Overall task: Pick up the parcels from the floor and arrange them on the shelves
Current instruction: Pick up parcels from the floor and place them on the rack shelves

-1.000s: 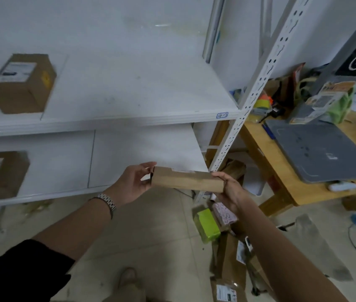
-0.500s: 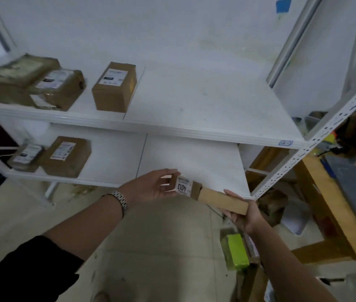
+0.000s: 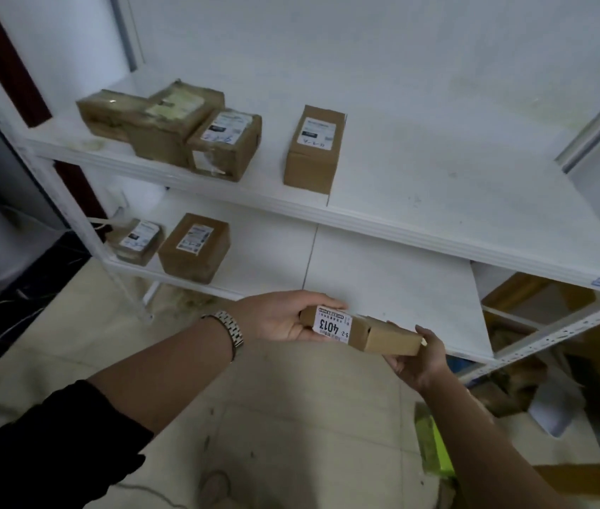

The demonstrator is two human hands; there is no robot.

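Since half a second ago your view has swung left, bringing more of the shelving into sight, and the long parcel (image 3: 360, 330) has tipped so its "4013" label (image 3: 331, 324) faces up. Your left hand (image 3: 283, 317) cups the labelled end, fingers (image 3: 322, 298) curled over its top; your right hand (image 3: 417, 356) supports the far end from beneath, fingers wrapped around it. The parcel hangs just in front of the lower shelf (image 3: 383, 284), above the floor (image 3: 291, 416). Four boxes sit on the upper shelf (image 3: 438, 200), two on the lower one's left side.
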